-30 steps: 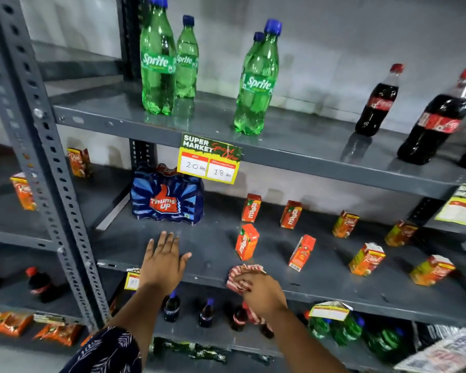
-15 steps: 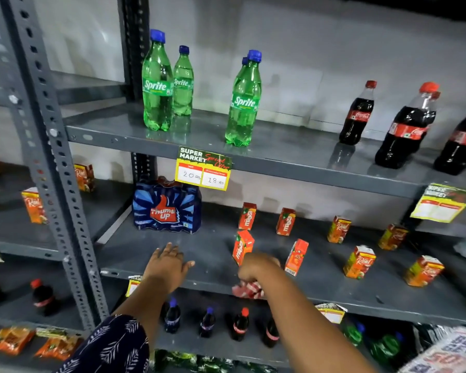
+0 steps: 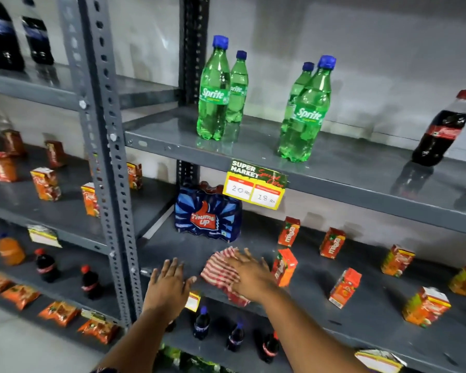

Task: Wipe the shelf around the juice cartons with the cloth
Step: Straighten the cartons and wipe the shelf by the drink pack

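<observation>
My right hand (image 3: 249,275) lies flat on the red-and-white striped cloth (image 3: 221,273), fingers spread wide and pressing it down on the grey shelf (image 3: 315,313) rather than gripping it; the cloth's lower edge hangs over the shelf's front lip. My left hand (image 3: 167,288) rests palm-down on the same shelf near its front edge, fingers also wide and holding nothing, just beside the cloth with a small gap between them. Just beside my right hand on its right stands a red Maaza juice carton (image 3: 284,267); whether it touches my fingers I cannot tell. Two more Maaza cartons (image 3: 288,232) stand farther back near the wall, and another carton (image 3: 344,288) stands well apart to the right, tilted. Behind the cloth, toward the wall, sits a blue Thums Up pack (image 3: 207,216). On the shelf above stand green Sprite bottles (image 3: 213,95), with a yellow price tag (image 3: 254,189) hanging from its front edge.
</observation>
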Tool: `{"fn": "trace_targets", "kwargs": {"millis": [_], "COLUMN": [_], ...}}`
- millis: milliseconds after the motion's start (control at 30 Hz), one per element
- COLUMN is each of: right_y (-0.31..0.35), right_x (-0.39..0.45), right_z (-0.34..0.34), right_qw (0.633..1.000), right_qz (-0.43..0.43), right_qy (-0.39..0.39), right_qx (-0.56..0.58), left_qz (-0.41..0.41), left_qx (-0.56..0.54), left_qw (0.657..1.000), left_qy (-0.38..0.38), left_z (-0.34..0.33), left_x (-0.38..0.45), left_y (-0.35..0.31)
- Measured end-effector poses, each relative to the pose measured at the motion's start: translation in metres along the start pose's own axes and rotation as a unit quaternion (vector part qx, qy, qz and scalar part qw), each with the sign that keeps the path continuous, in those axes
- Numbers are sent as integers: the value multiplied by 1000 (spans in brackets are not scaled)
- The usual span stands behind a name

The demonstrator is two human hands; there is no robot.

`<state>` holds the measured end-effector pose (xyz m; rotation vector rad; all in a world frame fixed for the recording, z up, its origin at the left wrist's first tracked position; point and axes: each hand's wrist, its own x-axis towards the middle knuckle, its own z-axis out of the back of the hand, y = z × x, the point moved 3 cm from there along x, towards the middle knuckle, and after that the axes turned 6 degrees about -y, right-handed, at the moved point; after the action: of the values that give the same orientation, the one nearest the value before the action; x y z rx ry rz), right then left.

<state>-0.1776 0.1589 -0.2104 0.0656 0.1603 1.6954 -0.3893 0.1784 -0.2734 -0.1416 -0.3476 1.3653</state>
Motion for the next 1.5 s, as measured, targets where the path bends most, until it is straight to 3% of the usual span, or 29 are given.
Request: {"fn": "trace_targets", "kwargs": {"millis": [167, 233, 333, 433, 500, 667, 800, 900, 967, 1067, 1233, 1367, 1500], "right_y": [-4, 0, 12, 19, 17, -4, -26, -34, -47, -77, -120, -137, -149], "right_x": [21, 26, 22, 5, -7, -35, -54, -75, -99, -134, -175, -209, -244], "right_z": [-32, -46, -54, -54, -55, -49, -46, -40, -43, -53, -25, -21, -37], "right_qw": [992, 993, 999, 993, 987, 972, 979, 990, 990, 978, 974, 967, 947], "right_qz": [-73, -72, -28, 27, 29, 8, -14, -11, -21, -46, -61, -44, -50], "right_qy": [37, 52, -2, -89, -89, -46, 20, 61, 130, 200, 176, 150, 198], "right_qx": [100, 74, 26, 74, 129, 229, 203, 124, 58, 25, 131, 203, 249], "left_qz": [-27, -43, -93, -152, -175, -204, -230, -260, -275, -234, -106, -88, -12], "left_qx": [-11, -14, -3, 0, -5, 26, 14, 24, 41, 47, -94, -210, -234], "left_qw": [999, 999, 995, 988, 985, 978, 972, 964, 958, 958, 975, 948, 949], "left_qy": [-27, -31, -30, -21, -7, 29, 38, 45, 73, 159, 169, 221, 212], "left_z": [0, 0, -4, -17, -25, -38, -41, -49, -56, -64, -69, -79, -82], "left_x": [-1, 0, 1, -1, -5, -30, -53, -67, -80, -95, -129, -166, -206], "left_y": [9, 5, -10, -34, -51, -74, -91, -109, -125, -142, -192, -252, -279]}}
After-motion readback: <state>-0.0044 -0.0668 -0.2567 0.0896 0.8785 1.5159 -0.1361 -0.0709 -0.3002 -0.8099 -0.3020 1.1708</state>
